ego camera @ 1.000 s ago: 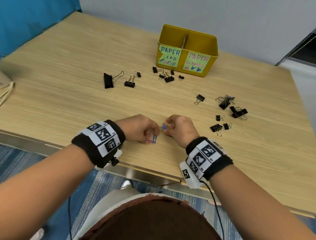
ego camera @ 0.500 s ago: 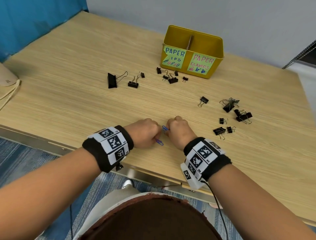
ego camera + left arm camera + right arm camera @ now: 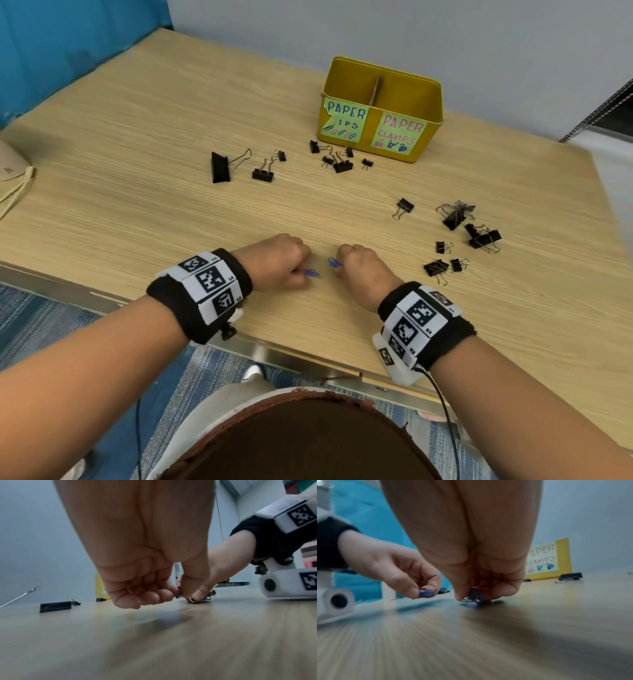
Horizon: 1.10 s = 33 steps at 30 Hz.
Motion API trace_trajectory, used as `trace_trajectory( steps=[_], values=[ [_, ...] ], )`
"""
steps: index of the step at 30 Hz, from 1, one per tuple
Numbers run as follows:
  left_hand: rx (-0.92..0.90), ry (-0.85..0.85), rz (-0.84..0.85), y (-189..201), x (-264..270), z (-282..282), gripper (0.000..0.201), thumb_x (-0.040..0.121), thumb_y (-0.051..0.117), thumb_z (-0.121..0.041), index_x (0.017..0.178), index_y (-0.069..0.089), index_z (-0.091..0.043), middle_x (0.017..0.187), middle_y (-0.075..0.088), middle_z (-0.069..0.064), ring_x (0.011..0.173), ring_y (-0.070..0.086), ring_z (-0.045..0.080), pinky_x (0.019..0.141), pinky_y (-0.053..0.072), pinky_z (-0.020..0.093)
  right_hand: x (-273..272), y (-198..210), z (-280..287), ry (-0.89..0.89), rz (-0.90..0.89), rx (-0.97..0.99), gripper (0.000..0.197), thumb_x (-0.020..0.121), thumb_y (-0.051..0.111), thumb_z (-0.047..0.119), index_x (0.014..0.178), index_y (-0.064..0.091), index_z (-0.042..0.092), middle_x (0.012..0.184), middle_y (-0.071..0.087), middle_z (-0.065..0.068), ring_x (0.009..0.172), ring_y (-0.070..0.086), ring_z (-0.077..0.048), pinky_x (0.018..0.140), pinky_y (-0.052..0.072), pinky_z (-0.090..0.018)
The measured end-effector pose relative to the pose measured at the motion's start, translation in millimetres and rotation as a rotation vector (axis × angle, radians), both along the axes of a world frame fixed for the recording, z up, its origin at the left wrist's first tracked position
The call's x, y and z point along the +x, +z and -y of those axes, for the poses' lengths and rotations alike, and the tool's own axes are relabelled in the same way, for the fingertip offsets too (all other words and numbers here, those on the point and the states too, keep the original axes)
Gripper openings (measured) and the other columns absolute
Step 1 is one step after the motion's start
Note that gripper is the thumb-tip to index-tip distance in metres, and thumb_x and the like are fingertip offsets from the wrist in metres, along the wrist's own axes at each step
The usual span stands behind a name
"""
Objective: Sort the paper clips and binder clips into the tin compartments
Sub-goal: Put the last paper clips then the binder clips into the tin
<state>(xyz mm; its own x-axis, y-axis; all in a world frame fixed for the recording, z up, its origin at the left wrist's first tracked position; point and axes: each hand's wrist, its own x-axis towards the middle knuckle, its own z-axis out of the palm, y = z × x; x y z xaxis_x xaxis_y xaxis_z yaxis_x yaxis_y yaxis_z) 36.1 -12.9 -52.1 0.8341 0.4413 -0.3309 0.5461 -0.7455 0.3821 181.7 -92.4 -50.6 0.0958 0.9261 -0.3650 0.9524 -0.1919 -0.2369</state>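
Observation:
My left hand [image 3: 281, 262] pinches a few purple and blue paper clips [image 3: 310, 273] just above the table's near edge; the same clips [image 3: 426, 593] show at its fingertips in the right wrist view. My right hand [image 3: 356, 270] grips a bunch of blue paper clips [image 3: 334, 263] against the wood, also seen as clips [image 3: 475, 597] under its curled fingers. The yellow tin [image 3: 380, 109] stands far back, with a divider and labels "PAPER CLIPS" on the left, "PAPER CLAMPS" on the right. Black binder clips lie scattered before it [image 3: 340, 164] and to the right [image 3: 479, 236].
A large binder clip [image 3: 220, 167] and a smaller one [image 3: 263, 173] lie left of centre. A beige object with a cord [image 3: 13, 168] sits at the left edge. The table's front edge [image 3: 274, 346] runs just behind my wrists.
My hands have drawn slightly apart, each keeping its paper clips. The head view has shifted a little, so the tin sits further right.

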Motion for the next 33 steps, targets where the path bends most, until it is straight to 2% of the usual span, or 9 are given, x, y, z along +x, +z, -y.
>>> trace_trajectory(
  steps=[4,8,12,16,18,21,23,28,33],
  values=[
    [-0.037,0.067,0.048,16.0,8.3,-27.5,0.009,0.085,0.055,-0.017,0.082,0.047,-0.016,0.089,0.048,0.003,0.084,0.047,0.02,0.076,0.041,0.032,21.0,20.9,-17.0,-0.115,-0.146,-0.018,0.01,0.095,0.044,0.017,0.095,0.049,0.009,0.099,0.053,-0.012,0.087,0.047,-0.022,0.074,0.034,-0.029],
    [0.011,0.151,0.105,48.8,29.1,-69.0,0.007,0.085,0.055,-0.016,0.081,0.049,-0.015,0.083,0.051,0.003,0.076,0.047,0.02,0.066,0.036,0.027,50.3,57.8,-53.0,-0.181,-0.183,0.092,0.01,0.095,0.047,0.021,0.088,0.047,0.014,0.088,0.051,-0.004,0.083,0.046,-0.021,0.07,0.033,-0.025],
    [0.081,0.263,0.257,87.5,58.9,-112.7,0.007,0.082,0.059,-0.014,0.078,0.053,-0.013,0.08,0.056,0.006,0.075,0.05,0.021,0.068,0.038,0.029,75.4,103.3,-105.6,-0.232,-0.222,0.282,0.019,0.093,0.052,0.021,0.076,0.047,0.014,0.066,0.044,0.005,0.079,0.045,-0.02,0.063,0.033,-0.025],
    [0.105,0.376,0.371,108.9,95.7,-153.2,0.007,0.079,0.063,-0.016,0.077,0.058,-0.011,0.081,0.059,0.007,0.077,0.053,0.021,0.07,0.043,0.027,91.0,130.6,-161.9,-0.267,-0.239,0.441,0.008,0.092,0.054,0.022,0.093,0.055,0.014,0.073,0.051,0.001,0.083,0.048,-0.017,0.063,0.035,-0.022],
    [0.116,0.448,0.393,111.9,114.0,-167.3,0.008,0.077,0.064,-0.018,0.076,0.059,-0.011,0.08,0.06,0.009,0.079,0.055,0.024,0.07,0.042,0.027,94.7,131.0,-187.9,-0.295,-0.221,0.465,0.022,0.092,0.053,0.021,0.104,0.06,0.005,0.085,0.054,-0.004,0.085,0.047,-0.016,0.062,0.037,-0.023],
    [0.147,0.548,0.382,108.7,141.9,-187.5,0.019,0.078,0.061,-0.02,0.081,0.062,-0.002,0.087,0.065,0.019,0.088,0.061,0.032,0.07,0.044,0.031,97.7,122.2,-223.7,-0.359,-0.195,0.436,0.029,0.094,0.049,0.02,0.112,0.061,0.0,0.094,0.058,-0.015,0.091,0.053,-0.024,0.077,0.041,-0.03],
    [0.187,0.581,0.361,102.3,153.3,-194.0,0.028,0.081,0.057,-0.026,0.087,0.063,0.001,0.095,0.066,0.024,0.093,0.062,0.037,0.073,0.047,0.035,96.9,111.4,-237.4,-0.412,-0.177,0.417,0.03,0.096,0.046,0.019,0.113,0.061,0.0,0.112,0.064,-0.02,0.107,0.057,-0.031,0.086,0.043,-0.032],
    [0.455,0.526,0.287,88.4,165.6,-212.2,0.035,0.087,0.046,-0.032,0.093,0.066,-0.003,0.106,0.064,0.022,0.106,0.055,0.037,0.089,0.042,0.041,99.6,93.9,-257.6,-0.482,-0.197,0.415,0.028,0.095,0.045,0.013,0.111,0.062,-0.001,0.121,0.063,-0.022,0.116,0.055,-0.034,0.092,0.044,-0.034],
    [0.42,0.52,0.212,85.5,165.2,-214.5,0.031,0.087,0.046,-0.023,0.099,0.063,-0.001,0.112,0.062,0.021,0.111,0.053,0.036,0.094,0.038,0.043,102.8,87.8,-258.2,-0.465,-0.28,0.414,0.037,0.09,0.043,0.002,0.124,0.059,0.007,0.132,0.058,-0.014,0.126,0.05,-0.028,0.105,0.038,-0.03]
  ],
)
